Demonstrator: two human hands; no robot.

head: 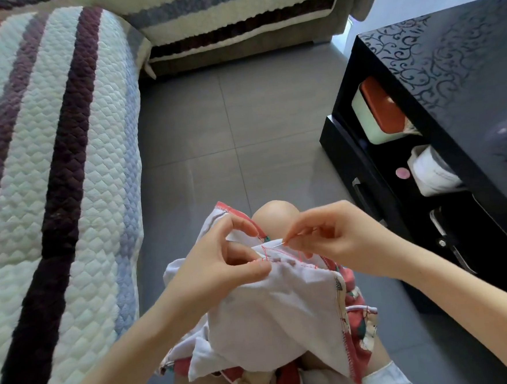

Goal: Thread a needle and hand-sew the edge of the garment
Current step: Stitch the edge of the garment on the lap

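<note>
A white garment with a red printed side and red overlock edging lies bunched on my lap. My left hand pinches its folded edge between thumb and fingers, just left of a row of red stitches. My right hand pinches a thin silver needle whose tip points left at the edge. Red thread runs from the stitches toward the needle. The two hands are a few centimetres apart.
A quilted striped sofa cover fills the left. A black cabinet with open shelves holding a red-lidded box and a paper roll stands at the right. Grey tiled floor lies between. My bare knee shows behind the hands.
</note>
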